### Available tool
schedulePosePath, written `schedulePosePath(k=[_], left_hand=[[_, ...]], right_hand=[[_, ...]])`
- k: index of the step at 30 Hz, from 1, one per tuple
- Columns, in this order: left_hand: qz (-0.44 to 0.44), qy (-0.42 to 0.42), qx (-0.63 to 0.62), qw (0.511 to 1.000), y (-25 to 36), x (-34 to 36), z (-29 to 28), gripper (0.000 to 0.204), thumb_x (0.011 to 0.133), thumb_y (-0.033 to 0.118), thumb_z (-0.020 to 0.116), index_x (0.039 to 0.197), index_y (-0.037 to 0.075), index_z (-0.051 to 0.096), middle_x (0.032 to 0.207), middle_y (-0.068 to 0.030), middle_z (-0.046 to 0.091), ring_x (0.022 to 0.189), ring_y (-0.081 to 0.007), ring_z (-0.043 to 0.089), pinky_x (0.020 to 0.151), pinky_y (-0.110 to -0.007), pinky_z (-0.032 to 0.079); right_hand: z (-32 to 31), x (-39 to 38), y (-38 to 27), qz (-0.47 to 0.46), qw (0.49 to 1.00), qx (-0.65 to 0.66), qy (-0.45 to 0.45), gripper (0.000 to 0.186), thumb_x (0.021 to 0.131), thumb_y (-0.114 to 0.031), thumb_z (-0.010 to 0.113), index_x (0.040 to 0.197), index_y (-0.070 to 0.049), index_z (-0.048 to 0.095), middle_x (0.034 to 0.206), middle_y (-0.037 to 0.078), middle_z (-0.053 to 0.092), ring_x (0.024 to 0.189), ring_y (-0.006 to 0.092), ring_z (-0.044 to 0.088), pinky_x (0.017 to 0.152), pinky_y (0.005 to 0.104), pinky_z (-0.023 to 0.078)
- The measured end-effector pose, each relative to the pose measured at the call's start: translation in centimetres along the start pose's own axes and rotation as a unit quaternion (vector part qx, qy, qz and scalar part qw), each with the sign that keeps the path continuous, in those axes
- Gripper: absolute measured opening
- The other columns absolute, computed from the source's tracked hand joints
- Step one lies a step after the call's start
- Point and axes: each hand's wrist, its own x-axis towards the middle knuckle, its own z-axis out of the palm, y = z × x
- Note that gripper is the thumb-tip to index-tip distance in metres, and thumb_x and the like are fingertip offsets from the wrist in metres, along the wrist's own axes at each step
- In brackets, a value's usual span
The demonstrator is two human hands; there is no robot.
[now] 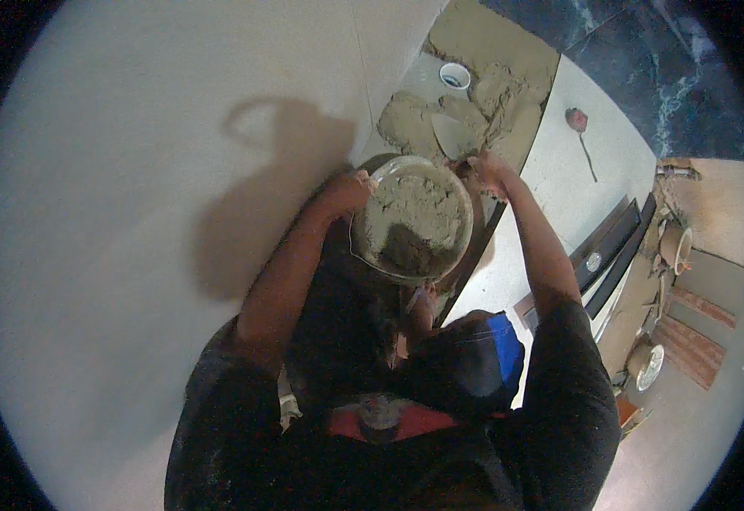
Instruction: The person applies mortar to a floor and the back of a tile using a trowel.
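A bucket of grey-green mortar (414,213) with a wire handle is held at the middle. My left hand (351,189) grips the bucket's left rim. To the right of the rim, my right hand (489,177) is closed round the handle of a trowel (450,136), whose blade lies over wet mortar (495,43) on a strip of surface along the wall. A round white pipe opening (454,77) is set in that strip. Another person's hand (423,296) is at the bucket's lower edge, beside a dark shape with a blue band (495,349) below it.
A plain wall (117,153) fills the left. At right are a white panel (572,162) with a small reddish tool, dark veined tiles (627,60) and a long dark drain-like strip (610,247). Farther right are two buckets (674,247) and reddish boards (691,349).
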Motion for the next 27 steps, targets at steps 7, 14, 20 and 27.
schedulePosePath(k=[7,14,20,27], left_hand=[[0.005,0.046,0.025,0.999,3.3,1.8,0.5,0.045,0.093,0.039,0.046,0.111,0.000,0.058,0.113,-0.0251,0.060,0.107,-0.0436,0.056,0.090,-0.047,0.046],[0.084,0.119,-0.037,0.989,8.3,0.1,1.2,0.038,0.089,0.036,0.053,0.105,0.002,0.062,0.100,-0.0258,0.063,0.098,-0.0442,0.060,0.085,-0.048,0.046],[0.113,0.202,-0.102,0.967,8.1,2.7,4.6,0.034,0.086,0.034,0.058,0.093,0.001,0.064,0.091,-0.0248,0.064,0.090,-0.0418,0.062,0.079,-0.046,0.047],[0.152,0.195,-0.105,0.963,8.2,1.8,4.1,0.032,0.088,0.032,0.058,0.090,0.001,0.064,0.086,-0.0229,0.065,0.082,-0.0395,0.062,0.074,-0.045,0.047]], right_hand=[[-5.1,-16.7,1.6,-0.081,0.979,-0.115,0.148,0.044,0.089,-0.035,0.056,0.123,-0.006,0.053,0.097,0.023,0.066,0.092,0.0420,0.063,0.082,0.0478,0.049],[1.4,-20.7,4.7,-0.026,0.933,-0.344,0.105,0.028,0.086,-0.029,0.060,0.105,-0.009,0.061,0.079,0.019,0.065,0.072,0.0407,0.064,0.066,0.0481,0.054],[14.7,-14.1,10.2,-0.255,0.964,-0.076,0.019,0.026,0.085,-0.022,0.057,0.103,-0.005,0.066,0.092,0.018,0.068,0.081,0.0357,0.066,0.070,0.0431,0.052],[16.0,-16.9,3.5,-0.136,0.972,0.192,-0.001,0.031,0.085,-0.025,0.065,0.106,-0.002,0.065,0.096,0.019,0.068,0.090,0.0298,0.066,0.080,0.0387,0.050]])
